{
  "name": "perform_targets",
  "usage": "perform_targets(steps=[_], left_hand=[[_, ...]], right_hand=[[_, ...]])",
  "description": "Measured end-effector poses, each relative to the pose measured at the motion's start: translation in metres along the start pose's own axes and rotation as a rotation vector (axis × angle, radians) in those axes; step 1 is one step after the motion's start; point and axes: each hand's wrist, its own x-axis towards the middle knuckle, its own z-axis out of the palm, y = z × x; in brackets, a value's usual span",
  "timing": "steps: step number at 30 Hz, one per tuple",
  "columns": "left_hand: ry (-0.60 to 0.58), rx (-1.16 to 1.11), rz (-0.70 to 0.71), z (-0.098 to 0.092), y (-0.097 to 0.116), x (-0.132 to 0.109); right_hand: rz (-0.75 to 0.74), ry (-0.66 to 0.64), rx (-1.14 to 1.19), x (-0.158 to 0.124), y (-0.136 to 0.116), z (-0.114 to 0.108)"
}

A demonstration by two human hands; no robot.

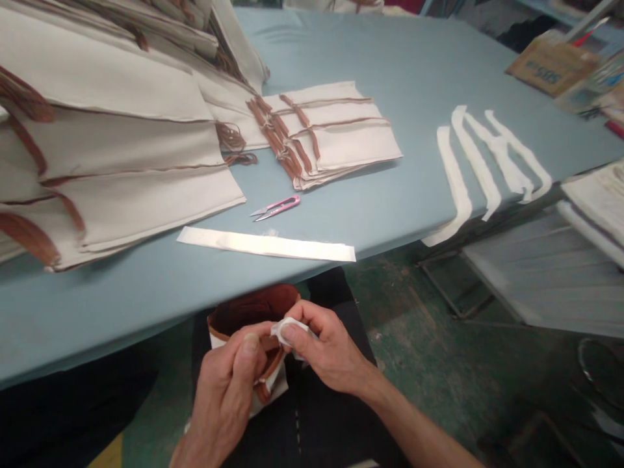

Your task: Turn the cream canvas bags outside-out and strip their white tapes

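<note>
On my lap stands a small cream bag with a brown lining and brown trim, its mouth open toward the table. My left hand is closed at the bag's near rim, with the thumb pressed against the bent forefinger. My right hand pinches a small crumpled white piece of cloth over the rim, between thumb and fingers. The left forefinger's tip reaches that white piece. On the table edge ahead lies a flat white strip, with pink-handled thread snips just behind it.
Large stacks of cream fabric pieces with brown straps fill the table's left. A smaller stack lies mid-table. Several white strips hang over the right edge. A cardboard box sits far right, and a metal-framed rack stands beside the table.
</note>
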Motion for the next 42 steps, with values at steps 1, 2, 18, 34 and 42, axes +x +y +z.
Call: perform_targets(steps=[1, 2, 18, 34, 42], left_hand=[[0.035, 0.004, -0.014, 0.001, 0.001, 0.0], [0.067, 0.011, -0.025, 0.001, 0.001, -0.001], [0.231, -0.034, -0.104, -0.009, -0.022, -0.002], [-0.13, 0.201, -0.165, -0.085, -0.057, -0.051], [0.021, 0.212, -0.25, -0.093, -0.065, -0.05]], right_hand=[[0.006, 0.004, -0.029, -0.001, -0.002, 0.001], [0.019, -0.001, -0.065, -0.002, -0.004, 0.001], [0.071, 0.015, -0.153, -0.011, 0.0, 0.005], [0.193, -0.262, 0.052, -0.003, 0.071, 0.047], [0.225, -0.238, -0.006, -0.002, 0.068, 0.04]])
